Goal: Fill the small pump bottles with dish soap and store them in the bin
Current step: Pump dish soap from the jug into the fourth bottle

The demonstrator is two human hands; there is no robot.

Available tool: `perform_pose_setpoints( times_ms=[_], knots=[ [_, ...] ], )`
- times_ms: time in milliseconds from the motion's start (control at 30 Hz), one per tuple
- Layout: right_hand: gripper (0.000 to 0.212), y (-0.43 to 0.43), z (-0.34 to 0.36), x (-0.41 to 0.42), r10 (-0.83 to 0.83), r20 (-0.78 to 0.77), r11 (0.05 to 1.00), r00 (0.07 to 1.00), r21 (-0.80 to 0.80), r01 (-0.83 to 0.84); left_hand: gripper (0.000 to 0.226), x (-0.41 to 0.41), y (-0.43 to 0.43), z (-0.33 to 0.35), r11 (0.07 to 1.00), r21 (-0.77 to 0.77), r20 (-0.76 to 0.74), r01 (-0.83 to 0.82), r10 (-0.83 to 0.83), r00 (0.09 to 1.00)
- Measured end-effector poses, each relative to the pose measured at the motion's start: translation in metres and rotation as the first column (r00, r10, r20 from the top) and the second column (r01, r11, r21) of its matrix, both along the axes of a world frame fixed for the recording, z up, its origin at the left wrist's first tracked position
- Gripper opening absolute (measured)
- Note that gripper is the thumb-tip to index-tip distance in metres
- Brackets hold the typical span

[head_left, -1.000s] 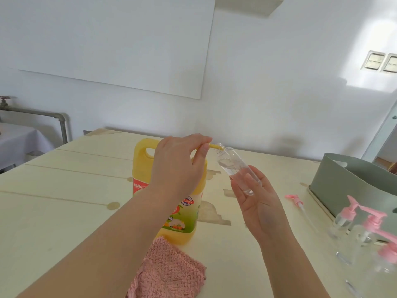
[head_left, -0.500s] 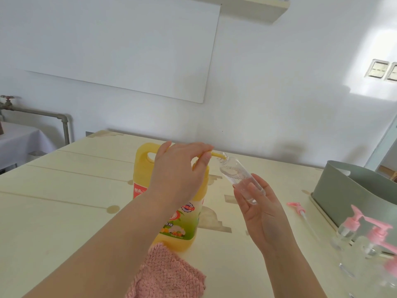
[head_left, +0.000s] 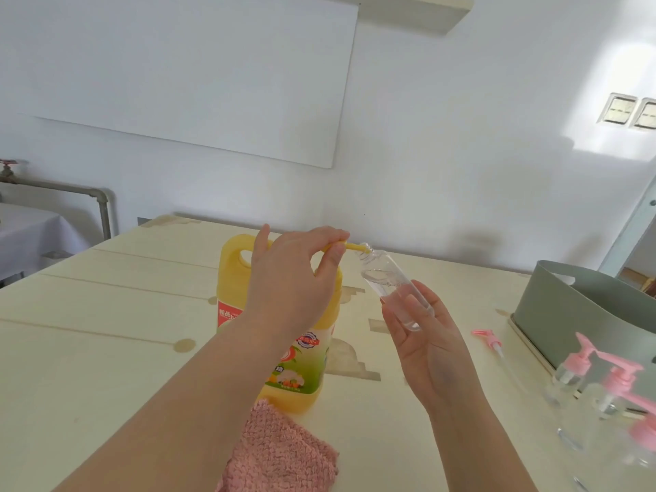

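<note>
Filling step: the left hand (head_left: 294, 278) pinches the jug's (head_left: 230, 300) yellow spout (head_left: 356, 247), its tip at the bottle (head_left: 387, 282) mouth. The bottle lies tilted in the right hand's (head_left: 426, 346) curled fingers and seems part full. Next: pump steadily, keeping the mouth under the spout.

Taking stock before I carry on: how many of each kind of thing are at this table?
Capped small pump bottles: 3
Open small bottle in the right hand: 1
Loose pink pump: 1
Dish soap jug: 1
Pink cloth: 1
Grey-green bin: 1
Total: 8
</note>
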State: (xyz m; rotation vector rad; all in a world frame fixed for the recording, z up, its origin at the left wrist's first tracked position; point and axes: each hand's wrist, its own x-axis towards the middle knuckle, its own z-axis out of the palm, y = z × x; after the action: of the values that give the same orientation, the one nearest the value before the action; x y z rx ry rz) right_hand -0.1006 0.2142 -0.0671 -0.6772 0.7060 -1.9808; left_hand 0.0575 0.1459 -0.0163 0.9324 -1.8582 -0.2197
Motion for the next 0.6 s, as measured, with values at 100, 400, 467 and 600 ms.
perform_pose_setpoints(
  times_ms=[100, 400, 467, 600],
  knots=[
    [0.033, -0.002, -0.002, 0.000, 0.006, 0.013, 1.000, 1.000, 0.005, -0.006, 0.024, -0.001, 0.002, -0.005, 0.999, -0.011, 0.005, -0.035, 0.035, 0.999],
    [0.034, 0.001, -0.005, 0.002, 0.010, 0.032, 1.000, 0.999, 0.007, -0.010, 0.028, 0.000, 0.005, -0.003, 0.997, 0.015, 0.102, -0.082, 0.080, 0.992],
    [0.034, 0.002, -0.004, 0.003, 0.013, 0.025, 1.000, 1.000, 0.013, -0.013, 0.027, 0.001, 0.005, 0.000, 0.996, 0.050, 0.102, -0.077, 0.071, 0.992],
    [0.035, 0.004, 0.001, 0.002, 0.015, 0.026, 1.000, 1.000, 0.011, -0.015, 0.025, 0.005, 0.007, 0.009, 0.997, 0.074, 0.040, -0.012, 0.009, 0.999]
  ],
)
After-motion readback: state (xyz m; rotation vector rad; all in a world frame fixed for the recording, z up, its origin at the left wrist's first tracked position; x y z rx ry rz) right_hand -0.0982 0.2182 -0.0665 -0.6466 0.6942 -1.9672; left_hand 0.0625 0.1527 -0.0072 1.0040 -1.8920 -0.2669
